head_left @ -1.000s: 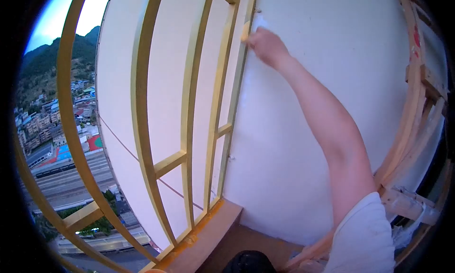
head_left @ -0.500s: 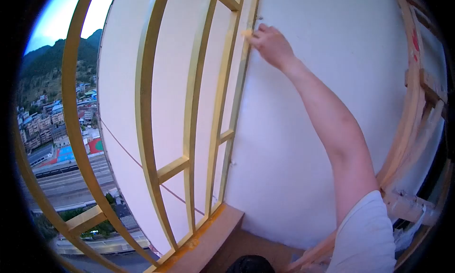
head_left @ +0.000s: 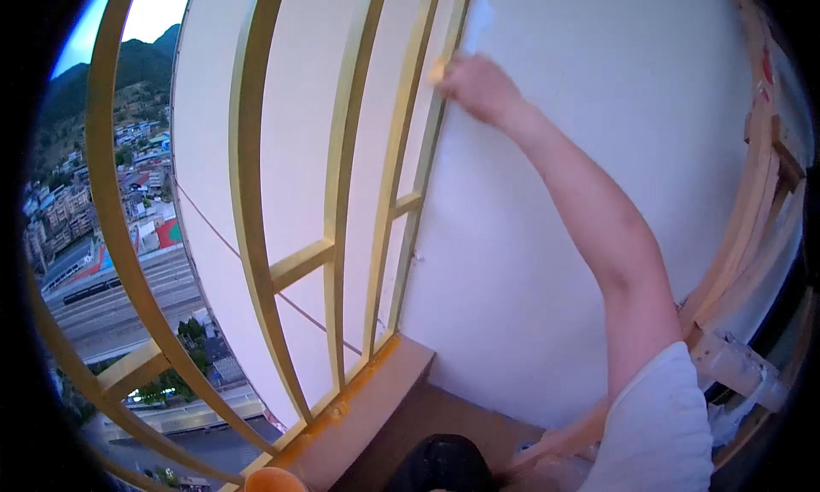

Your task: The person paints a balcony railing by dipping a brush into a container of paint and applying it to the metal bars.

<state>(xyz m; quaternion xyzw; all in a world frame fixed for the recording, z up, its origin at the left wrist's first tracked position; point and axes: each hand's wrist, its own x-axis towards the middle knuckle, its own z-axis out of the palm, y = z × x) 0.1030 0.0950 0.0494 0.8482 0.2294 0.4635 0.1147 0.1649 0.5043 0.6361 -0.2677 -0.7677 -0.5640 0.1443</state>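
My right hand (head_left: 480, 89) is closed around a small yellow sponge-like piece (head_left: 438, 70), whose exact kind I cannot make out. It presses at the narrow gold-coloured bar (head_left: 434, 125) where the window grille meets the white wall (head_left: 547, 236). The hand is slightly blurred and its fingertips are partly hidden. My right arm stretches up from the lower right in a white sleeve (head_left: 653, 424). My left hand is out of view. At the bottom edge, the orange rim of a round container (head_left: 273, 480) shows in part.
Gold-coloured grille bars (head_left: 249, 150) with short crosspieces run up the left and centre. Below them lies a ledge (head_left: 376, 385) with orange-yellow smears. A wooden frame (head_left: 735, 244) stands at the right. Beyond the grille lie buildings and tracks far below.
My view has tipped downward, bringing the orange container rim into sight. My right hand has moved down along the bar beside the wall, still holding the yellow piece.
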